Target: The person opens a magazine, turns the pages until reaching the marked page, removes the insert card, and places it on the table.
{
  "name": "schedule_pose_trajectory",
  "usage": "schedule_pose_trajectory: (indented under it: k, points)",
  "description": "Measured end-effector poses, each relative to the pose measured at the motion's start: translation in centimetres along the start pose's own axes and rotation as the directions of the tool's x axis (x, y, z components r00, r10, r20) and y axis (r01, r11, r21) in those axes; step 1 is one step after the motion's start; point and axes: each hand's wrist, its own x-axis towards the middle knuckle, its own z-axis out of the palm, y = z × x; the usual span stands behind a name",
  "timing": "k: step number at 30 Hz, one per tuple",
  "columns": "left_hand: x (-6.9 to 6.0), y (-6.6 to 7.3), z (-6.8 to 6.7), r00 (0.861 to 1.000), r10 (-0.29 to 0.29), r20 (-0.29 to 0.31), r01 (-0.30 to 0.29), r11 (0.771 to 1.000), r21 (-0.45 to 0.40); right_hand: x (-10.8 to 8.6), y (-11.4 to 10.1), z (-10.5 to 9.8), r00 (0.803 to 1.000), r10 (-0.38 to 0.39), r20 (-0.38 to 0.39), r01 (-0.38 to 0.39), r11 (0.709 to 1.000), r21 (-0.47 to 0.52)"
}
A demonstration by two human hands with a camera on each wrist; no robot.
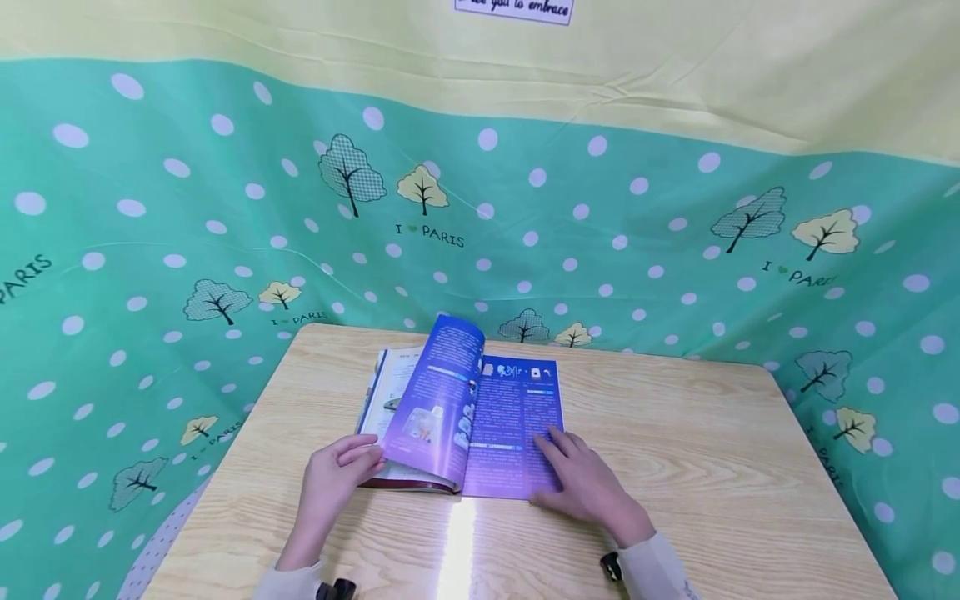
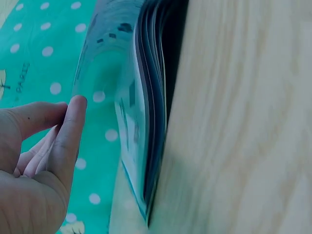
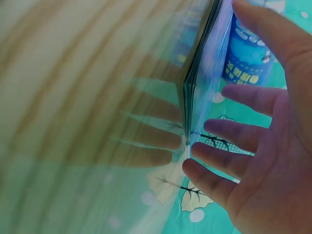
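Note:
An open magazine [image 1: 495, 433] with purple-blue printed pages lies on the wooden table. One page [image 1: 431, 408] is lifted off the left side and curves up from the spine. My left hand [image 1: 339, 475] pinches that page's lower outer corner between thumb and fingers, as the left wrist view also shows at the page edge [image 2: 80, 73]. Beneath the raised page, part of a white page [image 1: 397, 379] shows. Over the lower right page and its outer edge lies my right hand [image 1: 581, 479], fingers spread. In the right wrist view its fingers [image 3: 234, 151] are extended beside the magazine's page block [image 3: 202, 73].
The table [image 1: 675, 433] has pale wood grain and a bright light reflection [image 1: 457, 542] near its front. Behind and around it hangs a green curtain [image 1: 525, 250] with white dots and printed trees. Each sleeve has a dark wrist device [image 1: 611, 567] near it.

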Motion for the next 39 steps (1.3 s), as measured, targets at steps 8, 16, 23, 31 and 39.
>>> schedule_pose_trajectory:
  k: [8,16,23,31,39]
  points:
    - [0.0,-1.0,-2.0,0.998,-0.015,-0.055,0.018,0.998,0.057,-0.5,0.4,0.0,0.999,-0.025,0.048,0.025,1.0,-0.003]
    - [0.0,-1.4,-2.9,0.997,-0.041,-0.07,0.046,0.997,0.068,-0.4,0.5,0.1,0.999,-0.015,0.048,0.015,1.0,-0.005]
    - [0.0,-1.7,-3.4,0.995,-0.069,-0.075,0.077,0.991,0.108,-0.4,0.4,-0.1,0.999,-0.017,0.04,0.017,1.0,-0.007]
    - [0.0,-2.0,-3.7,0.993,-0.091,-0.07,0.1,0.987,0.125,-0.6,0.6,-0.5,1.0,-0.007,0.004,0.006,0.997,0.076]
    - [0.1,-1.9,-3.8,0.994,-0.083,-0.078,0.093,0.987,0.134,-0.7,1.1,-0.6,0.997,0.024,-0.068,-0.013,0.989,0.147]
